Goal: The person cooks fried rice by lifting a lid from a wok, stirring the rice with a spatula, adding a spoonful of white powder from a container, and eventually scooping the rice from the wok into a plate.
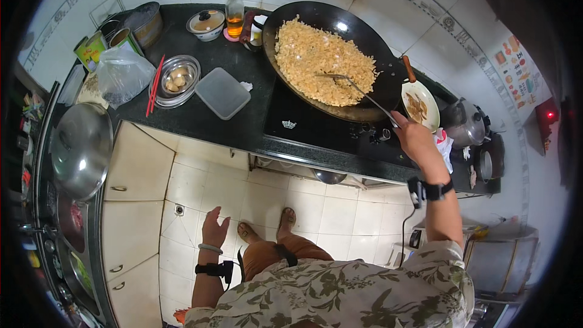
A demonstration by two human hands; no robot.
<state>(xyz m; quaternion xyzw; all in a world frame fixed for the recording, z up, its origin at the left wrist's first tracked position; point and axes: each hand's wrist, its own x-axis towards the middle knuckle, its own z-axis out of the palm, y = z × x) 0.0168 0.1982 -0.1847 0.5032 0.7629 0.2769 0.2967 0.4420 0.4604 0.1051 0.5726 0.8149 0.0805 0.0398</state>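
My right hand [413, 139] grips the handle of a metal wok spatula [371, 99]. Its blade rests in a large heap of fried rice [319, 61], partly sunk among the grains. The rice covers much of the inside of a big black wok [387, 66] on a black glass cooktop [309, 127]. Below the counter, my left hand [215, 228] hangs in the air with its fingers apart, holding nothing. Close to my right hand, a white plate [430, 100] carries some brown strips of food.
Left of the wok stand an oil bottle [235, 13], a lidded bowl [206, 25], a plastic container [223, 93], and metal bowls [193, 70] with red chopsticks [155, 86] across the rim. A large metal lid [82, 150] lies by the sink. A metal pot [464, 123] stands far right.
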